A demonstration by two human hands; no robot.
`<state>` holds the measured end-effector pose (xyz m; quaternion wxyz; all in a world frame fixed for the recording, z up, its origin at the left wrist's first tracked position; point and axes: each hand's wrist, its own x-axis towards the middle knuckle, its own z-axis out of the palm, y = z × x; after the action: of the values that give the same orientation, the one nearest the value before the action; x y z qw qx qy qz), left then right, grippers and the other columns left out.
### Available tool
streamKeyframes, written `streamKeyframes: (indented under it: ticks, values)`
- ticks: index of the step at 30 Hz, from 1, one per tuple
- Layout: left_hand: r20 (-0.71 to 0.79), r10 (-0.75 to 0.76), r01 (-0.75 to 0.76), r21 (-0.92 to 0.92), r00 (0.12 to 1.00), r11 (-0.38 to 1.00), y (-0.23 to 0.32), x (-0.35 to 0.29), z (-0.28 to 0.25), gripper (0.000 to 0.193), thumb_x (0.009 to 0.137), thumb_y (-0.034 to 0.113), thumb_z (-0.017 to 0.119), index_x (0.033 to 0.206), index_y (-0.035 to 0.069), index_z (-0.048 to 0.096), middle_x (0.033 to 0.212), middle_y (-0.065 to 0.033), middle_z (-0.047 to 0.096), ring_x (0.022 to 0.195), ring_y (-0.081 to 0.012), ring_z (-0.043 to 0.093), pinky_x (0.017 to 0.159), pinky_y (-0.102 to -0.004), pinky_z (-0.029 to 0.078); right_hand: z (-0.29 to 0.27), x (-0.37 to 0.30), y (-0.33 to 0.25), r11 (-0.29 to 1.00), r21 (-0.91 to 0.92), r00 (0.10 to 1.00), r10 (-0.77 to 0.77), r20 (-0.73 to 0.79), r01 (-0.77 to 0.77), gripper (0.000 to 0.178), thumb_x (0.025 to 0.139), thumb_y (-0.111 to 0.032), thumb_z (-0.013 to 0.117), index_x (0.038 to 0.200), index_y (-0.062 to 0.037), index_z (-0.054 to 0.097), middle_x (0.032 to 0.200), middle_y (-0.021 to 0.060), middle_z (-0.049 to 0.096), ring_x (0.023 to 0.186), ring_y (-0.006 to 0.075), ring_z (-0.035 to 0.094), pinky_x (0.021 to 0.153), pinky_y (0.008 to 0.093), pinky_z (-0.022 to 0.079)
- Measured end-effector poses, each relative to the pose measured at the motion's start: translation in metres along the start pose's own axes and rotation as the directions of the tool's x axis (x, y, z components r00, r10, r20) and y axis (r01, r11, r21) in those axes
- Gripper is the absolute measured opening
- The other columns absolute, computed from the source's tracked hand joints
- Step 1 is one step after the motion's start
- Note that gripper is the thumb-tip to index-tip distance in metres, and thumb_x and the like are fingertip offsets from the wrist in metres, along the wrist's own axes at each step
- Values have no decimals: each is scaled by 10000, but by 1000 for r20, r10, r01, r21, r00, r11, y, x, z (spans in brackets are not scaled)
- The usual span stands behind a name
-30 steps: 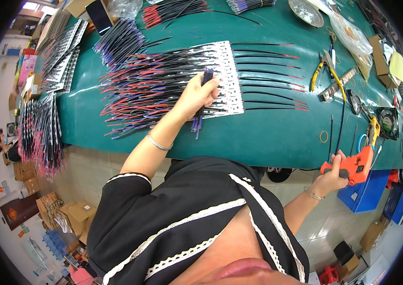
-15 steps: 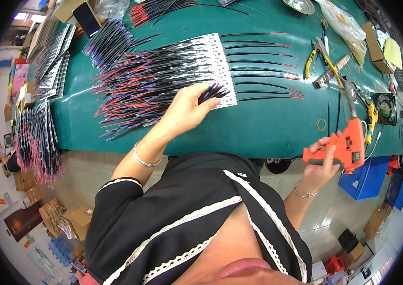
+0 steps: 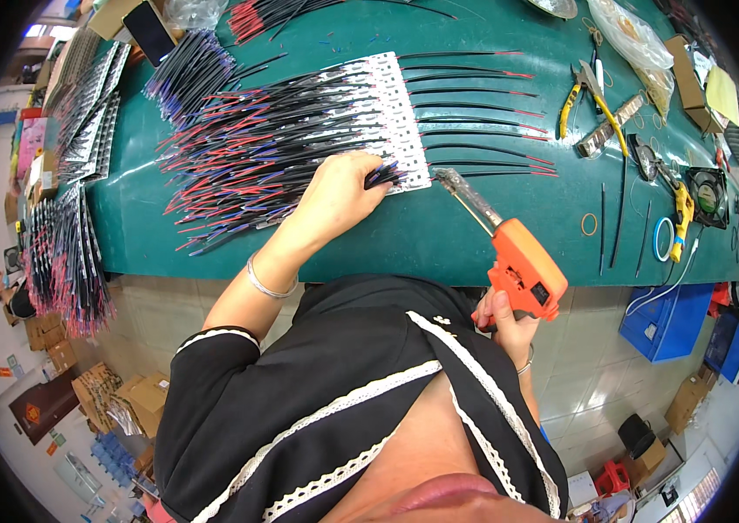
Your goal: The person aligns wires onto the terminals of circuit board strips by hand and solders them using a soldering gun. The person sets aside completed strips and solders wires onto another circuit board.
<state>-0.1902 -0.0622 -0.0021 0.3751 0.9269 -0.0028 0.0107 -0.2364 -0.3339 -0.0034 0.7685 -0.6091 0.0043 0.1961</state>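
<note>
A white circuit board panel (image 3: 393,96) lies on the green table, with rows of black wires (image 3: 252,144) with red and blue ends spread over its left part. More black wires with red tips (image 3: 478,106) stick out from its right edge. Over the panel's near right corner, my left hand (image 3: 334,199) is closed around a small bunch of dark wires (image 3: 380,176). My right hand (image 3: 509,321) grips the handle of an orange soldering gun (image 3: 528,261). The gun's metal tip points up and left, close to that corner; I cannot tell whether it touches a wire.
Yellow-handled pliers (image 3: 572,109), a metal bar (image 3: 611,126) and a small fan (image 3: 708,197) lie at the right. A phone (image 3: 149,33) and a wire pile (image 3: 190,78) sit at the back left. Wired panels (image 3: 68,261) hang over the left edge. A blue bin (image 3: 670,322) stands below the table.
My right hand has brought the soldering gun leftward, from beside the fan to the panel's near right corner. My left hand stays at the corner, its fingers turned down more over the wires.
</note>
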Motion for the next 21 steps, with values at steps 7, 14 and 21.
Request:
streamKeyframes:
  ticks: [7, 14, 21]
  values:
    - [29, -64, 63, 39, 997, 997, 0, 2, 5, 165, 670, 94, 620, 797, -10, 602, 724, -181, 581, 657, -332, 566, 596, -359, 440, 1, -3, 10, 999, -23, 999, 25, 31, -24, 169, 836, -121, 566, 917, 14, 503, 591, 32, 511, 454, 93, 481, 419, 236, 420]
    - [13, -25, 23, 90, 1000, 996, 0, 2, 7, 147, 665, 90, 613, 762, -19, 592, 701, -190, 572, 656, -347, 558, 598, -374, 439, 10, -3, 10, 997, -30, 998, 68, -12, -69, 235, 815, -105, 592, 994, 16, 500, 641, 33, 521, 456, 82, 468, 411, 223, 398]
    - [12, 3, -4, 93, 1000, 996, 2, 4, 6, 149, 658, 95, 616, 734, -27, 574, 682, -197, 559, 653, -358, 549, 594, -395, 431, 18, -3, 8, 990, -14, 989, 137, -58, -138, 269, 803, -97, 604, 1026, 12, 499, 665, 29, 529, 466, 74, 463, 413, 215, 388]
